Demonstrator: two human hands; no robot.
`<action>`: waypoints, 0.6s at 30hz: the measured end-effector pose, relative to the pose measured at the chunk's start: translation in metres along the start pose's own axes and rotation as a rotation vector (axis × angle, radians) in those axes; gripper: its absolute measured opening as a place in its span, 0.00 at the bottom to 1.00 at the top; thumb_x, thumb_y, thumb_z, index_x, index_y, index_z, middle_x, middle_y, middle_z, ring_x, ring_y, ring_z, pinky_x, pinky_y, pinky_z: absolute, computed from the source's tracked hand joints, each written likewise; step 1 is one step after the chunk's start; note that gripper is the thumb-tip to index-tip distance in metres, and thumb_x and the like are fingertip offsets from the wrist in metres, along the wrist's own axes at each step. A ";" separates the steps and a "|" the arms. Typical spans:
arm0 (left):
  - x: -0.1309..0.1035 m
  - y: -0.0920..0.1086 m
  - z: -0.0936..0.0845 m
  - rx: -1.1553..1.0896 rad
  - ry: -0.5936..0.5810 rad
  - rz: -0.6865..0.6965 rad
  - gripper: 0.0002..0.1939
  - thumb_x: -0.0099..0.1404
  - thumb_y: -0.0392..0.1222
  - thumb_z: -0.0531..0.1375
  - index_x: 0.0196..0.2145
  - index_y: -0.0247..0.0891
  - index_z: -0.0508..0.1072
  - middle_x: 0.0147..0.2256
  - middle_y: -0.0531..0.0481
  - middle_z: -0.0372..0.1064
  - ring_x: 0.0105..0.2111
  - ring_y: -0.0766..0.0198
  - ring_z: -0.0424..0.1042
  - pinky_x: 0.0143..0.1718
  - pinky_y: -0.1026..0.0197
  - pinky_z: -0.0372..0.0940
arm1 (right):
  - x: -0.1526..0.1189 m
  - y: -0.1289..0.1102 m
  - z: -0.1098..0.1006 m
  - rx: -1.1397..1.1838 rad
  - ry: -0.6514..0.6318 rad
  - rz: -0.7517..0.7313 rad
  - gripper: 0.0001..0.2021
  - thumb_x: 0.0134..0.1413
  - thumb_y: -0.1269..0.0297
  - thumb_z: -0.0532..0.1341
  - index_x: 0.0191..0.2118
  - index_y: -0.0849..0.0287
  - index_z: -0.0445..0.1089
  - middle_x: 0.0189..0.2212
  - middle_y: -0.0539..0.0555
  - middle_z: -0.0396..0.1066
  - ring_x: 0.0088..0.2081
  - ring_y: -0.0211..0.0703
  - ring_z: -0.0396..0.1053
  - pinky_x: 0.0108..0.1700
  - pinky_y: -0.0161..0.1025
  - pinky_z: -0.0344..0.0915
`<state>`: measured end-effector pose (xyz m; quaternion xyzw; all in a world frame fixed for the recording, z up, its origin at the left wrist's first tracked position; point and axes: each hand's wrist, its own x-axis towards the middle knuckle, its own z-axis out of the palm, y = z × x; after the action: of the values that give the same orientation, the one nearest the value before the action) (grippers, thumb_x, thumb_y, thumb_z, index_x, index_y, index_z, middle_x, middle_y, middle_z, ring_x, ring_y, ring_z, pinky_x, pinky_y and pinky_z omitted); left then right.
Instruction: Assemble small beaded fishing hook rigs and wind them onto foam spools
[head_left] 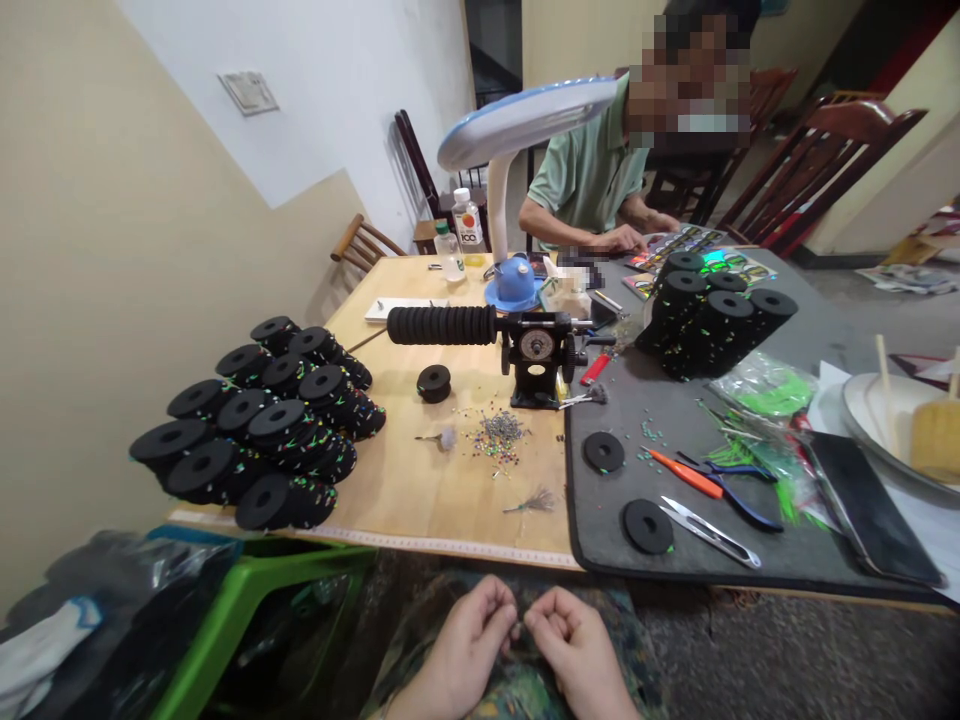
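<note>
My left hand (478, 632) and my right hand (574, 640) are held close together above my lap, below the table's front edge. Both are closed in a pinch, thumbs against fingertips. Whatever lies between the fingertips is too small to make out. Just beyond them on the wooden table top lie a thin bundle of pale fibres (531, 501), a heap of small beads (501, 432) and a second fibre tuft (442, 438). On the grey mat to the right are two black foam discs (648, 526) (604, 453), silver tweezers (711, 532) and orange-and-blue pliers (697, 476).
A hand-cranked winder (536, 350) carries a row of black foam rings (442, 325). Stacked foam spools (277, 425) stand left, more spools (712, 310) right. Behind are a blue-based lamp (514, 285), bottles (466, 222) and a seated person (592, 180). A phone (874, 505) lies right; a green stool (225, 610) stands lower left.
</note>
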<state>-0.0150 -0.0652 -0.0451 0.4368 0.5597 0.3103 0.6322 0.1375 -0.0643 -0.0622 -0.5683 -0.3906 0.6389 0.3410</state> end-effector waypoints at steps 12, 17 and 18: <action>-0.002 0.007 0.001 0.094 -0.034 0.019 0.17 0.63 0.56 0.55 0.28 0.39 0.63 0.24 0.55 0.61 0.24 0.64 0.61 0.29 0.61 0.59 | 0.000 -0.003 -0.003 -0.075 0.039 -0.038 0.14 0.44 0.53 0.63 0.23 0.60 0.70 0.13 0.41 0.53 0.17 0.33 0.47 0.21 0.33 0.44; -0.004 0.008 0.001 0.091 -0.004 0.018 0.17 0.63 0.56 0.56 0.28 0.40 0.63 0.24 0.55 0.61 0.24 0.65 0.61 0.29 0.62 0.59 | -0.001 -0.006 -0.003 -0.113 0.025 -0.079 0.13 0.46 0.55 0.63 0.25 0.61 0.74 0.14 0.42 0.55 0.18 0.34 0.48 0.21 0.33 0.47; -0.004 0.009 0.002 0.090 -0.004 0.018 0.17 0.63 0.55 0.56 0.28 0.39 0.63 0.24 0.55 0.62 0.24 0.65 0.61 0.29 0.62 0.59 | -0.001 -0.007 -0.002 -0.117 0.023 -0.086 0.12 0.46 0.56 0.63 0.24 0.61 0.74 0.14 0.42 0.54 0.18 0.34 0.48 0.21 0.33 0.47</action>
<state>-0.0132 -0.0648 -0.0355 0.4703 0.5678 0.2895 0.6105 0.1398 -0.0617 -0.0559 -0.5772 -0.4473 0.5932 0.3389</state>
